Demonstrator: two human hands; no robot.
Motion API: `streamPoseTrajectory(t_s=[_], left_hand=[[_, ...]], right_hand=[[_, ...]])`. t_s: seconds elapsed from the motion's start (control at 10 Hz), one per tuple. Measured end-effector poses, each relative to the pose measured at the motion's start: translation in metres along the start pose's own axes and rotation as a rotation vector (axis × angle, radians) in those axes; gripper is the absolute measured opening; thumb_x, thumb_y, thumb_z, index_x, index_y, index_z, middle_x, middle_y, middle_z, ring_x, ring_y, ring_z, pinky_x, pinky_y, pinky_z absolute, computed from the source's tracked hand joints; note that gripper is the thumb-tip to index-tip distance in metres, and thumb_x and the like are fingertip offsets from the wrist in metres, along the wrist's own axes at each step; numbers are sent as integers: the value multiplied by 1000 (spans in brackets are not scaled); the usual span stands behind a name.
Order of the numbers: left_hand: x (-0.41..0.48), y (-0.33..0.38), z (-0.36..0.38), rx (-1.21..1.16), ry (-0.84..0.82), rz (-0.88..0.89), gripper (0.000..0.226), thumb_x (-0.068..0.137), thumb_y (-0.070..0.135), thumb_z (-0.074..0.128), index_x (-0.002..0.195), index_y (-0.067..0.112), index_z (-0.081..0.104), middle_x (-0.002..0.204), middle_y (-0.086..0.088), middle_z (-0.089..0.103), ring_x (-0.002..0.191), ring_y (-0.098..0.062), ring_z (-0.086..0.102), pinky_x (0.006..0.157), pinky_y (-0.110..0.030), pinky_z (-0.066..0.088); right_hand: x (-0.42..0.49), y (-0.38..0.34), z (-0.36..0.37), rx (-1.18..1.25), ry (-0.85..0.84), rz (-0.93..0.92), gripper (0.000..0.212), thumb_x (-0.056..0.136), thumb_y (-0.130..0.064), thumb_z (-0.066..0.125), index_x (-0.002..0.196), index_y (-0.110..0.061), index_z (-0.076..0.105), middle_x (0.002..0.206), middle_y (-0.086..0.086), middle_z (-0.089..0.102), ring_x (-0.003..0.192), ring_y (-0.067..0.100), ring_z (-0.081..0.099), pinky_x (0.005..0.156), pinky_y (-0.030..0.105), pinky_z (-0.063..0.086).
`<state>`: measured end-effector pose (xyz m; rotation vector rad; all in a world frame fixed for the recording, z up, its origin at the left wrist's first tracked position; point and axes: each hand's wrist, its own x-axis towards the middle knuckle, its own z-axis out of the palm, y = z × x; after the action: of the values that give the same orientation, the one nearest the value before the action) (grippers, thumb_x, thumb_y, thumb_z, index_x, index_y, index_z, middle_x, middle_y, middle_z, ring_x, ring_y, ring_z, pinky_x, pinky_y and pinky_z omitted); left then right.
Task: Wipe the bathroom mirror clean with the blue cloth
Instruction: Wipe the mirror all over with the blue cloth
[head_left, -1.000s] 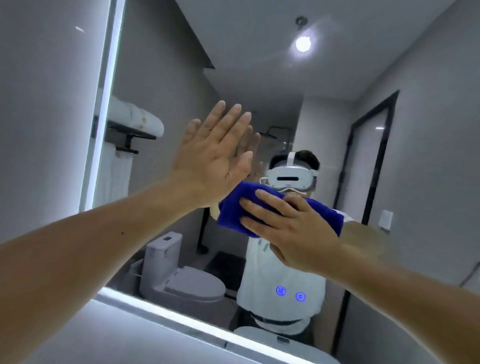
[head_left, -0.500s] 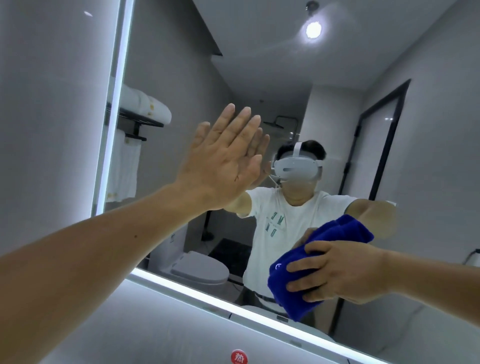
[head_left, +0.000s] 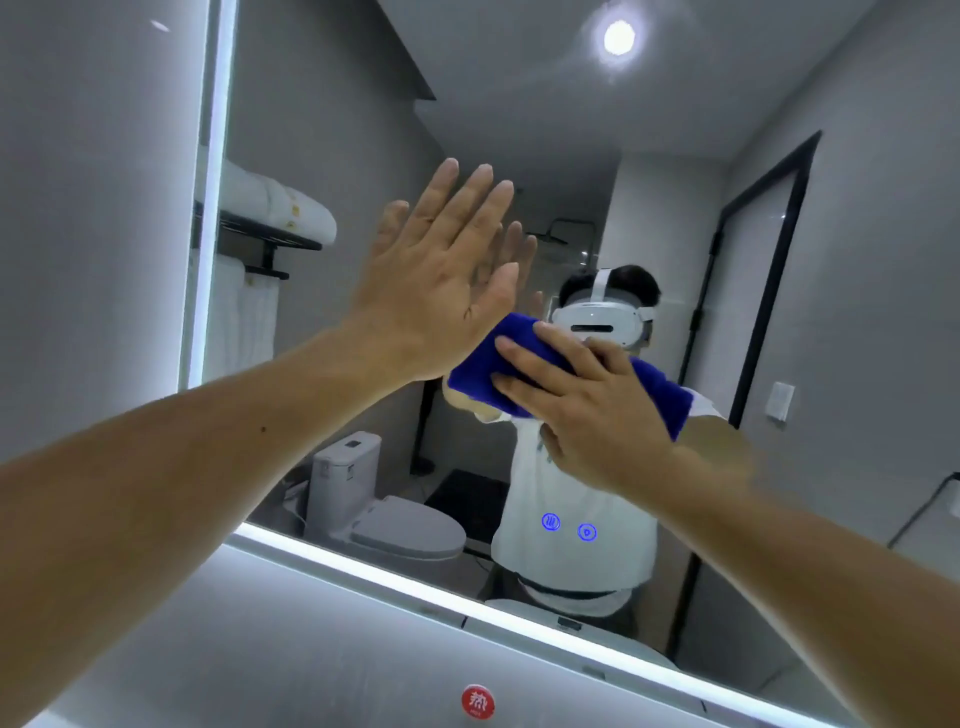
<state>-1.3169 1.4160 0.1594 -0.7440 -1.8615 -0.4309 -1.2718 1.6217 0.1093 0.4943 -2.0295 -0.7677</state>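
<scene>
White strip light (head_left: 222, 104) runs down the mirror (head_left: 519, 104) at its left edge, another along the bottom edge. Reflected near that left edge: towel rack (head_left: 260, 234), toilet (head_left: 384, 514) below it. Left hand (head_left: 436, 291) flat on the glass, fingers straight, holding nothing. Just right of it, touching its heel, blue cloth (head_left: 498, 364) pressed to the mirror's middle under the right hand (head_left: 587, 410), fingers spread flat over it. Two blue touch icons (head_left: 569, 527) below. Red sticker (head_left: 478, 701) under the bottom edge.
</scene>
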Motion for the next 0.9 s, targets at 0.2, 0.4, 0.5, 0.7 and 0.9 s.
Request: streamPoseTrajectory(t_s=[0.2, 0.4, 0.5, 0.7, 0.9], left_hand=[[-6, 3, -3, 1, -14, 3, 66, 96, 50, 15, 157, 24, 6, 165, 5, 0, 151, -13, -8, 122, -45, 2], [-23, -15, -12, 61, -67, -18, 66, 96, 51, 13, 157, 25, 3, 165, 6, -4, 150, -13, -12, 122, -44, 0], [-28, -18, -13, 65, -94, -29, 67, 96, 52, 11, 156, 26, -1, 164, 7, -8, 150, -11, -15, 122, -43, -2], [-33, -14, -13, 58, -83, -26, 67, 96, 51, 12, 156, 25, 0, 164, 7, -7, 150, -12, -14, 122, -42, -2], [-30, 11, -7, 5, -75, 8, 67, 96, 49, 15, 157, 22, 8, 165, 3, 1, 151, -15, -9, 121, -42, -2]], right_hand=[[-16, -36, 23, 87, -307, -373, 56, 88, -23, 62, 141, -33, 46, 155, -11, 32, 146, 26, 19, 113, 50, 22], [-27, 10, 2, -37, -486, -791, 47, 79, -22, 72, 122, -38, 62, 144, -17, 46, 141, 20, 29, 111, 47, 31], [-31, 33, -17, -93, -470, -803, 42, 75, -28, 74, 114, -42, 65, 138, -22, 51, 137, 17, 37, 108, 42, 33], [-86, 56, -27, -195, -611, -729, 55, 62, -36, 84, 112, -45, 65, 132, -24, 56, 132, 15, 45, 103, 40, 40], [-187, 42, -26, -551, -616, -557, 41, 101, -53, -6, 98, -88, 14, 114, -64, 2, 120, -34, -3, 114, 14, -8]])
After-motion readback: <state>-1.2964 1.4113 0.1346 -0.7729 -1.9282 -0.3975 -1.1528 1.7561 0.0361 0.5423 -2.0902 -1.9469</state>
